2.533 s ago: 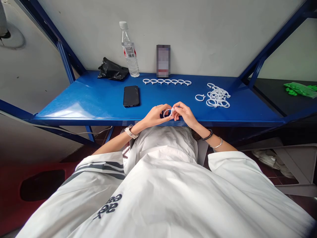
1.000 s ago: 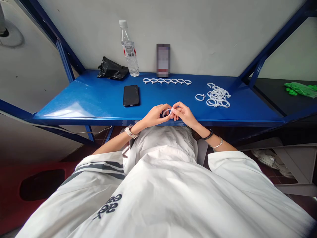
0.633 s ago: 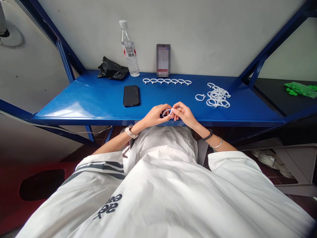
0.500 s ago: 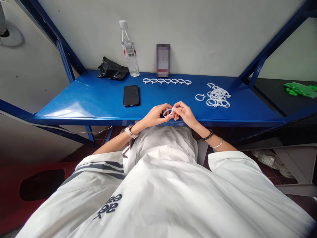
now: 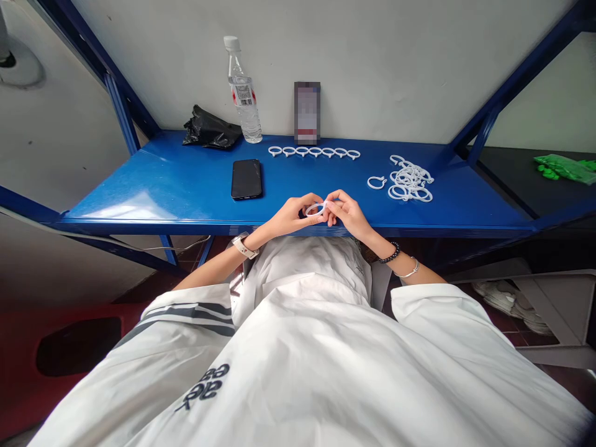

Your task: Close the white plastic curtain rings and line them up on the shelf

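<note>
My left hand and my right hand meet at the front edge of the blue shelf. Both pinch one white plastic ring between their fingertips, the left on its left side, the right on its right side. A row of several white rings lies in a line near the wall. A loose heap of white rings lies to the right, with a single ring beside it.
A black phone lies flat left of my hands. At the back stand a clear water bottle, a crumpled black bag and a small upright box. Green pieces lie on the dark surface at far right.
My hands have stayed in place at the shelf's front edge, with small finger shifts on the ring. The rings on the shelf have not moved.
</note>
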`<state>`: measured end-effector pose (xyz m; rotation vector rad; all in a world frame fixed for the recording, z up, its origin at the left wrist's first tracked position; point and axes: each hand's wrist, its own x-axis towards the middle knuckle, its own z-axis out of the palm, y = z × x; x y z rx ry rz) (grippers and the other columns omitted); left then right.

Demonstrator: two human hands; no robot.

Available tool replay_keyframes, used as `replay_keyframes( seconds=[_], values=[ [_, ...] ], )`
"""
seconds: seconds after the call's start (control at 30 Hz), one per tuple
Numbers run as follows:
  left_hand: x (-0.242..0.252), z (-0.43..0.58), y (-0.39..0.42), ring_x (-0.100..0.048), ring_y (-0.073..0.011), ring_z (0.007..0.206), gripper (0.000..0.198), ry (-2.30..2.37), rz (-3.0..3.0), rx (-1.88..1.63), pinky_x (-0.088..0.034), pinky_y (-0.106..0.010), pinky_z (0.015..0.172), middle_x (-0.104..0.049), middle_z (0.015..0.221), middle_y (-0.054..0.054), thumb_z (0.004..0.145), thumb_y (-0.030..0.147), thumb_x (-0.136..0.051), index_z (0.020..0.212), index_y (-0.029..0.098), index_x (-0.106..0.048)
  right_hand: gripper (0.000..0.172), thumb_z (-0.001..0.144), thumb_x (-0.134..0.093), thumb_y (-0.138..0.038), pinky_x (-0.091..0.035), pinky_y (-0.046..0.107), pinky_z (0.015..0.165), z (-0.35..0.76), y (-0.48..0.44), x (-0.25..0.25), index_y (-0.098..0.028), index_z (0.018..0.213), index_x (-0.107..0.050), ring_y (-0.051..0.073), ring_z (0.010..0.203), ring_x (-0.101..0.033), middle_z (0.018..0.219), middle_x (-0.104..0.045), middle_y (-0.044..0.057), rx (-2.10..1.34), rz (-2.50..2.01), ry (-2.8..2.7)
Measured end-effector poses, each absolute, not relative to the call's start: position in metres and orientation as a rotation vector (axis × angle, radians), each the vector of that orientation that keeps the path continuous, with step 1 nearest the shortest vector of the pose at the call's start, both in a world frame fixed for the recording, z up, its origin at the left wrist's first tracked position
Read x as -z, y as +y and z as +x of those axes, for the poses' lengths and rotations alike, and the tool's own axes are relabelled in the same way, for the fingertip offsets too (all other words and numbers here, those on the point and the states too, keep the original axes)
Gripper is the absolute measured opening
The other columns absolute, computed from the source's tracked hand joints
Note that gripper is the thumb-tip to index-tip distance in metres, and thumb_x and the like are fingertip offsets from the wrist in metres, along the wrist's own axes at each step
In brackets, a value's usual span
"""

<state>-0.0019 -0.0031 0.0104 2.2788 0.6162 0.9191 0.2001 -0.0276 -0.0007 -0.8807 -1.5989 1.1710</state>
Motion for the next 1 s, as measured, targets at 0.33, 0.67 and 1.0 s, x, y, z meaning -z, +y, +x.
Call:
replay_keyframes(
  seconds=[0.33,0.67,1.0],
  values=[
    [-0.01,-0.003,-0.003,-0.06,-0.0138,0.069,0.047,0.651,2.099,-0.974,-0.047,-0.025,0.064,-0.063,0.079,-0.002,0.091,0.065,-0.057,0.094,0.019,-0.051,0.047,0.084,-0.067,-0.066,-0.043,0.023,0.051,0.2,-0.029,0.0,-0.023,0.091,-0.051,0.011,0.05,-0.058,0.066,-0.068,-0.003,-1.145,-0.923,-1.648],
    [-0.015,-0.003,-0.004,-0.055,-0.0126,0.064,0.053,0.698,2.19,-0.909,-0.042,-0.024,0.057,-0.065,0.076,-0.003,0.092,0.068,-0.051,0.081,0.017,-0.058,0.032,0.103,-0.041,-0.049,-0.048,0.033,0.068,0.196,-0.037,0.01,-0.022,0.092,-0.054,0.019,0.071,-0.06,0.081,-0.066,0.004,-0.413,-1.051,-2.014],
    [-0.003,-0.006,-0.002,-0.058,-0.0231,0.091,0.033,0.619,2.557,-0.895,-0.047,-0.036,0.08,-0.065,0.099,-0.011,0.099,0.05,-0.05,0.091,0.019,-0.059,0.027,0.107,-0.036,-0.032,-0.044,0.037,0.081,0.208,-0.046,0.013,-0.02,0.102,-0.06,0.026,0.099,-0.061,0.108,-0.07,0.012,0.197,-1.129,-2.272]
  ],
)
